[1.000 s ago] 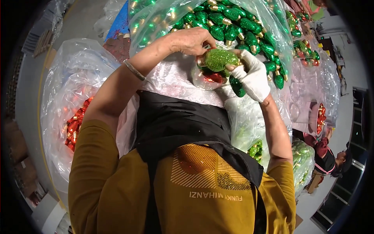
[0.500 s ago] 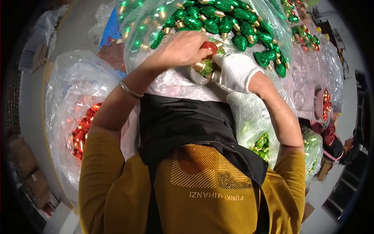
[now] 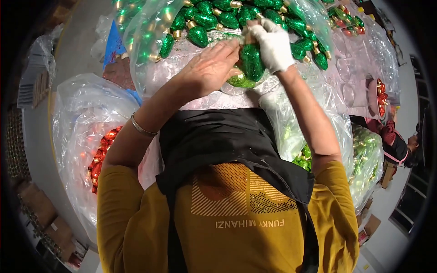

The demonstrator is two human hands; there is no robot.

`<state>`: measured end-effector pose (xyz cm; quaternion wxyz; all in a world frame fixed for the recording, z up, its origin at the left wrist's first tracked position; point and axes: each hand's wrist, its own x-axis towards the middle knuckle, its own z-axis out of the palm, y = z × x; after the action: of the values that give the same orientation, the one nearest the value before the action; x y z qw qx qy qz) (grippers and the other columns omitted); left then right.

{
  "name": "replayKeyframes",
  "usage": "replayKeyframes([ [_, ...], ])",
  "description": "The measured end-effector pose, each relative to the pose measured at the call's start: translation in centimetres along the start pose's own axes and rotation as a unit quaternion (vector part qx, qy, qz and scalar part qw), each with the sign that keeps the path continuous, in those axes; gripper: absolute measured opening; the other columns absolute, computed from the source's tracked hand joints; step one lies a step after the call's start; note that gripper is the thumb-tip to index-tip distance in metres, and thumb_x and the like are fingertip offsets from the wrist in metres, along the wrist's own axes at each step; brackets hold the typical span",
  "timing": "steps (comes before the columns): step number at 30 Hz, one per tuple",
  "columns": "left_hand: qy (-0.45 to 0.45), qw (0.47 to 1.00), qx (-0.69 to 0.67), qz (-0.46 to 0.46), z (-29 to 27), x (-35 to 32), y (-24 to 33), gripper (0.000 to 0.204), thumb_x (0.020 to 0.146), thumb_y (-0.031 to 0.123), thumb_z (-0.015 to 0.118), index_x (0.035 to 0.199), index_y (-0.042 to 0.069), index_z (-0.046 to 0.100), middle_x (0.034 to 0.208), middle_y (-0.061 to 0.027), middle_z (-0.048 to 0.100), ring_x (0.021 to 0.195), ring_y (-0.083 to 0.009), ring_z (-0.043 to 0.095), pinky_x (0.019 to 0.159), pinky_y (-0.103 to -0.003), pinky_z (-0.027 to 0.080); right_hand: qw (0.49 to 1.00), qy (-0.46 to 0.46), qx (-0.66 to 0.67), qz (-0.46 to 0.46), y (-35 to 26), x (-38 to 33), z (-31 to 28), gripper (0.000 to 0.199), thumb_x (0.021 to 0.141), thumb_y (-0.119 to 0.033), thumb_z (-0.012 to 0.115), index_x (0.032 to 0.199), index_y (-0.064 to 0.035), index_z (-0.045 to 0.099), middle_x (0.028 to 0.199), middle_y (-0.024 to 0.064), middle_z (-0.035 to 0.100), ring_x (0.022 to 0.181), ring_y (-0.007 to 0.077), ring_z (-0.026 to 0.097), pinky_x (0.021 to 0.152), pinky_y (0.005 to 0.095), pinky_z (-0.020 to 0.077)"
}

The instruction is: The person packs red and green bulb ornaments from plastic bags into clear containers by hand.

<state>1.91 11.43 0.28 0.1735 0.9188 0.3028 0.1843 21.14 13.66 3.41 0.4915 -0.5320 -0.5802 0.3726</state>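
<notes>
A glittery dark green bulb-shaped ornament (image 3: pixel 251 63) is upright in front of me, its cap end up. My right hand (image 3: pixel 274 49), in a white glove, grips it near the cap. Just left of it is my bare left hand (image 3: pixel 210 68), fingers stretched out with the tips close to the ornament; nothing shows in its grasp. Below them a clear round container (image 3: pixel 234 91) stands on the table, holding a light green glittery ornament (image 3: pixel 241 82). The fingers partly hide the container's far side.
Many green bulb ornaments (image 3: pixel 227 18) lie in an open plastic bag beyond my hands. A bag of red ornaments (image 3: pixel 102 152) is at left, a bag of light green ones (image 3: pixel 302 159) at right. Clear containers (image 3: pixel 348 93) stand right. Another person (image 3: pixel 396 143) is at far right.
Both hands were over the container with a red ornament and a light green one. The right hand has moved up and now holds a dark green ornament; the red one no longer shows.
</notes>
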Motion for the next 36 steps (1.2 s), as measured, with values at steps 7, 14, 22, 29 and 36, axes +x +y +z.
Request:
replayKeyframes([
  [7,-0.030,0.999,0.020,-0.025,0.3,-1.0,1.0,0.054,0.096,0.030,0.043,0.138,-0.002,0.033,0.147,-0.0197,0.027,0.136,-0.0303,0.026,0.108,-0.041,0.024,0.997,0.020,-0.045,0.058,1.2,-1.5,-0.4,0.015,0.087,-0.015,0.061,0.084,-0.0002,0.061,0.079,0.0047,0.065,0.070,0.0111,0.060,0.066,0.0252,0.0486],
  [14,-0.063,0.997,0.043,-0.022,0.3,-0.9,0.9,0.056,0.093,0.029,0.041,0.139,-0.002,0.032,0.146,-0.0213,0.027,0.135,-0.0301,0.030,0.103,-0.050,0.027,0.928,-0.184,-0.202,-0.253,0.4,-4.2,-1.3,0.016,0.086,-0.012,0.062,0.098,-0.0023,0.061,0.097,0.0086,0.063,0.099,0.0236,0.059,0.094,0.0360,0.0436],
  [22,-0.028,0.998,0.047,-0.009,0.8,-1.1,1.2,0.059,0.093,0.024,0.041,0.145,0.004,0.024,0.151,-0.0166,0.019,0.140,-0.0284,0.020,0.110,-0.049,0.015,0.845,-0.206,-0.433,-0.237,-2.2,-9.1,-1.2,0.041,0.081,-0.037,0.063,0.098,-0.0001,0.056,0.120,0.0205,0.050,0.122,0.0382,0.042,0.104,0.0465,0.0323],
  [29,-0.078,0.996,-0.031,-0.038,-1.2,0.8,0.0,0.056,0.093,0.026,0.042,0.142,0.003,0.028,0.149,-0.0175,0.025,0.138,-0.0300,0.024,0.107,-0.056,0.019,0.885,-0.107,-0.353,-0.282,-2.0,-8.0,-2.1,0.046,0.079,-0.039,0.064,0.101,-0.0002,0.054,0.124,0.0217,0.047,0.119,0.0422,0.042,0.099,0.0479,0.0365],
  [36,-0.038,0.997,0.063,-0.022,0.5,-0.1,1.9,0.056,0.092,0.026,0.045,0.143,0.006,0.030,0.149,-0.0173,0.025,0.138,-0.0313,0.024,0.108,-0.054,0.016,0.901,-0.175,-0.382,-0.106,-1.1,-10.7,-3.3,0.035,0.074,-0.031,0.071,0.091,-0.0036,0.057,0.125,0.0162,0.051,0.119,0.0353,0.046,0.090,0.0442,0.0420],
])
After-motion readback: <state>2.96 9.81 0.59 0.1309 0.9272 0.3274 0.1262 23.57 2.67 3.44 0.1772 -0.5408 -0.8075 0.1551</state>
